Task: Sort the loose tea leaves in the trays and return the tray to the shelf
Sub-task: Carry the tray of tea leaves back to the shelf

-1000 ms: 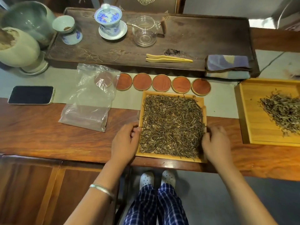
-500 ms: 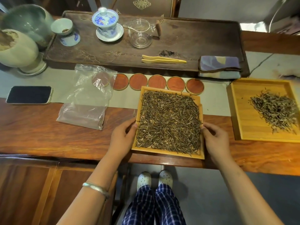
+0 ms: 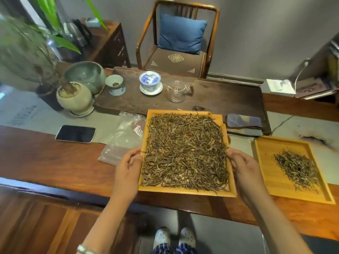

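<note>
Here, both hands hold the full tray (image 3: 187, 191) by its side rims. Left hand (image 3: 126, 171): thumb over the left rim, fingers curled beneath, pinching the edge. Right hand (image 3: 244, 167): thumb on the right rim, fingers wrapped under. The tray's near edge overhangs the table's front edge (image 3: 55, 173); whether its underside touches the wood cannot be told.

Tea leaves (image 3: 185, 153) cover the tray floor almost rim to rim: thin, wiry, dark brown with paler golden strands. Tray is pale bamboo, rectangular, low-walled.

Second tray (image 3: 266, 173) lies just to the right, flat on the table, apart from the right hand; a smaller loose heap of leaves (image 3: 297, 167) sits on its right half, bare bamboo on the left.

To the left: crumpled clear plastic bag (image 3: 121, 142), partly under the held tray's corner; beyond it a dark phone (image 3: 75, 134), face up. Open brown tabletop lies near-left.

Behind: dark wooden tea board (image 3: 220, 101) with lidded blue-and-white cup (image 3: 150, 81), glass pitcher (image 3: 177, 91), folded cloth (image 3: 244, 123) at its right end.
</note>
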A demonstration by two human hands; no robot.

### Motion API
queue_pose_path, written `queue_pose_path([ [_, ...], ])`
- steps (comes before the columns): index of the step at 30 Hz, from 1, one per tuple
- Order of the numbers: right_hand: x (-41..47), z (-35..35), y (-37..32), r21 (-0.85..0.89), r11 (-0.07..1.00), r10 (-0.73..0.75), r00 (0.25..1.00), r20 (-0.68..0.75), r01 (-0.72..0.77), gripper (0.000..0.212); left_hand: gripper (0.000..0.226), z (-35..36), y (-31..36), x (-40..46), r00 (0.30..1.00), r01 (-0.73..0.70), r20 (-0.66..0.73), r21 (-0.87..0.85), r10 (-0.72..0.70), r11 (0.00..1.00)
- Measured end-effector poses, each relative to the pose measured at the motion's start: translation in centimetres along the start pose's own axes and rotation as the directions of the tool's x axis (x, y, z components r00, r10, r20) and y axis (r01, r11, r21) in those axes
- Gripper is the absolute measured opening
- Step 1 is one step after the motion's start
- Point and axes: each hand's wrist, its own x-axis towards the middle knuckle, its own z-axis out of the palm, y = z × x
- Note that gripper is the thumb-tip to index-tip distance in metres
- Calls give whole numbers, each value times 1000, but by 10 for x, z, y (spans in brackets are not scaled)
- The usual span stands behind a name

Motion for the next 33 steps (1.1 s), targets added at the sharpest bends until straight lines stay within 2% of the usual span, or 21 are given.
queue_pose_path([
  [4, -12, 38, -44, -36, 997, -59, 994, 94, 63, 21, 20, -43, 30, -9, 994, -17, -112, 20, 19, 1000],
  [9, -25, 90, -81, 14, 984, -173, 946, 274, 176, 18, 27, -97, 53, -30, 967, 51, -248, -43, -60, 998],
  [12, -26, 124, -97, 49, 973, -225, 888, 401, 225, 26, 28, -122, 67, -50, 919, 51, -380, -146, -104, 988],
  [14, -29, 146, -108, 47, 965, -245, 822, 514, 258, 30, 28, -134, 74, -69, 856, 39, -501, -180, -126, 983],
  [17, -39, 177, -121, 52, 940, -280, 676, 681, 337, 33, 32, -141, 84, -105, 714, 2, -684, -216, -153, 976],
  [19, -51, 196, -126, 57, 916, -292, 561, 775, 398, 31, 32, -141, 89, -134, 589, -3, -783, -250, -200, 968],
  [21, -69, 211, -125, 48, 913, -240, 438, 867, 406, 23, 30, -140, 90, -166, 446, -34, -856, -308, -262, 951],
  [25, -114, 227, -112, 14, 928, -97, 206, 974, 372, 18, 21, -125, 89, -240, 203, -73, -913, -376, -355, 924],
  [29, -185, 227, -108, 143, 880, -140, -40, 989, 454, 30, 23, -106, 94, -315, 9, -188, -917, -393, -399, 900],
  [33, -266, 206, -94, 156, 919, -64, -254, 965, 361, 33, 33, -84, 99, -399, -169, -207, -905, -353, -389, 912],
])
